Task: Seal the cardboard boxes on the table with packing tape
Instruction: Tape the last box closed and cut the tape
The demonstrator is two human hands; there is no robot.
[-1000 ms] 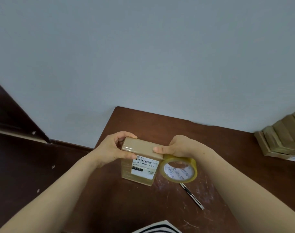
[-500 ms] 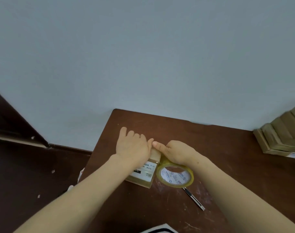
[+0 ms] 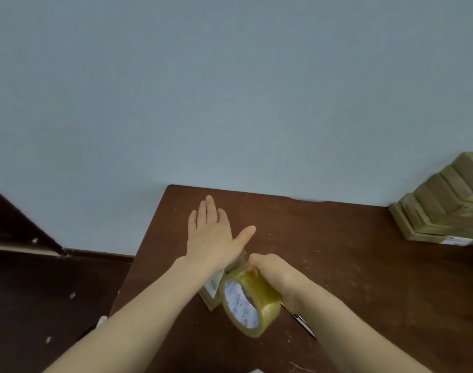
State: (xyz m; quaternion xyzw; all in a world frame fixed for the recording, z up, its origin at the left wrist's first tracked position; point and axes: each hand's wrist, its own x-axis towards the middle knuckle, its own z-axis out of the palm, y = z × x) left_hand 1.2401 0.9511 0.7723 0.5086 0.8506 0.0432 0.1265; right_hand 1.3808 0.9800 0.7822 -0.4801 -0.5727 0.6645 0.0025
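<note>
Left hand point(image 3: 212, 238) now flattened, box point(image 3: 212, 292) hidden

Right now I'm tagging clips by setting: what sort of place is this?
Probably a small home or office packing spot, not a warehouse: a scratched brown table against a bare wall, sealed cardboard boxes stacked at its right edge, and a packing tape roll in the right hand.

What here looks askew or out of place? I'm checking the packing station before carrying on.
The stack of cardboard boxes at the table's far right is uneven, each box offset stepwise. A dark tool lies half hidden under the right forearm. Nothing looks spilled.
</note>
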